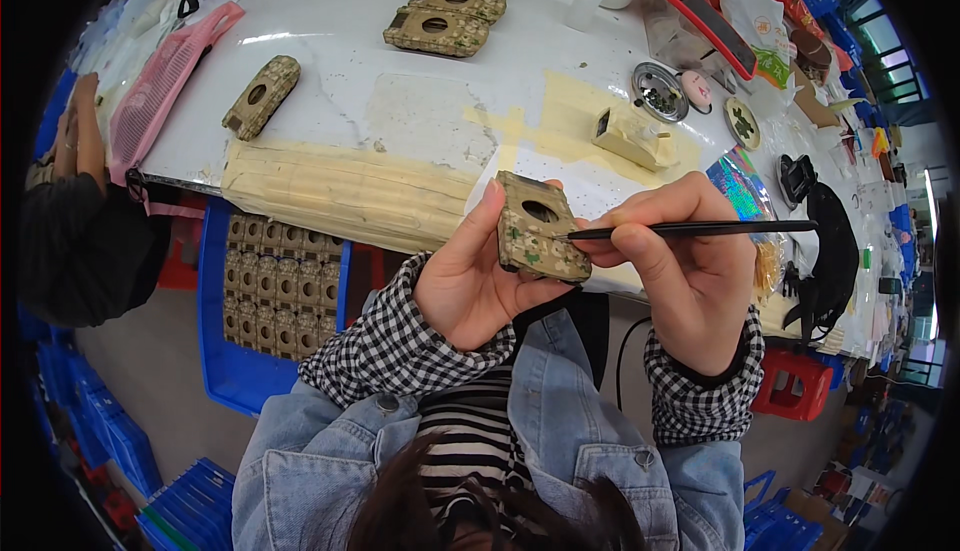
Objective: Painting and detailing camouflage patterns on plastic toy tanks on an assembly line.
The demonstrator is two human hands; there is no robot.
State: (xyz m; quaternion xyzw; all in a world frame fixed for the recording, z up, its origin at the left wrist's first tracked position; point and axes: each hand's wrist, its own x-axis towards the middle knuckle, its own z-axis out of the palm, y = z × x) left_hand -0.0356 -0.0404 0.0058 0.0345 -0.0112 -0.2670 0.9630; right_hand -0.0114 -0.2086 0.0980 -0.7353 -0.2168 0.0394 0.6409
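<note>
My left hand (462,286) holds a camouflage toy tank hull (530,243) by its edges, tilted up, with the round opening showing. In my right hand (690,261), between thumb and fingers, is a slim black pointed tool (720,228); whether it is tweezers or a brush I cannot tell. Its tip meets the top of the hull beside the opening. Under the hull, partly hidden by my hands, a white sheet (610,186) with small specks lies on the table. A similar single hull (262,98) lies on the table at the left.
Several more hulls (437,31) stand in a row at the back. A blue crate (213,341) full of hulls sits below the table edge. A tape-covered block (632,138), round dish (659,91) and red-cased phone (703,23) are at the right. Another person (90,241) sits at the left.
</note>
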